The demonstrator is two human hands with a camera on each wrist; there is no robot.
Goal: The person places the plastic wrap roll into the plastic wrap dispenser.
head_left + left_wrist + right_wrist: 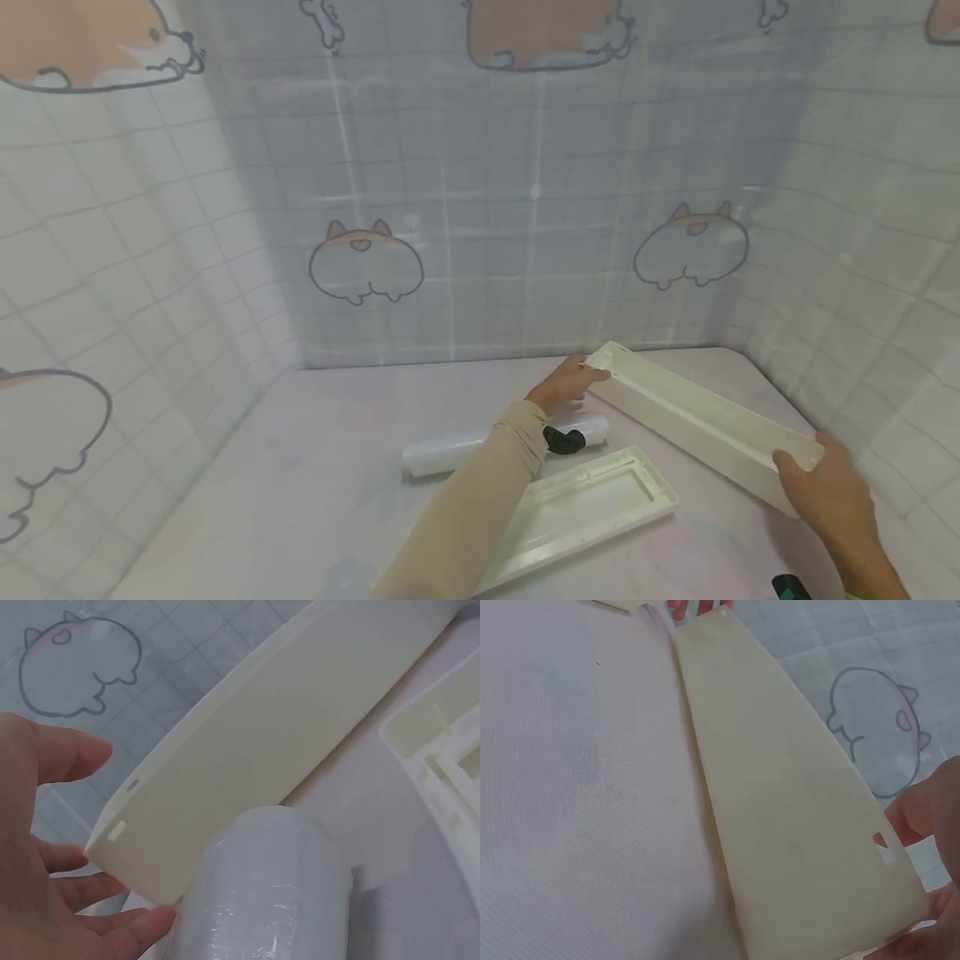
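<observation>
A long cream-white open box (686, 433) lies slantwise at the right of the table, its hollow side up. At its far left end is my left hand (564, 385); in the left wrist view, that hand's fingertips (105, 889) touch the box's end (232, 750) while the thumb stands spread away from it. My right hand (828, 492) grips the near right end, thumb at the rim and fingers round the outside. In the right wrist view, the box's plain side (780, 787) hides part of the right hand (934, 817).
A white plastic-wrapped roll (442, 456) lies under my left forearm. Nearer, a shallow cream-white tray-like piece (577, 512) is partly hidden by the sleeve (480, 500). Patterned sheeting (487, 208) stands behind the table (300, 467) and at both sides.
</observation>
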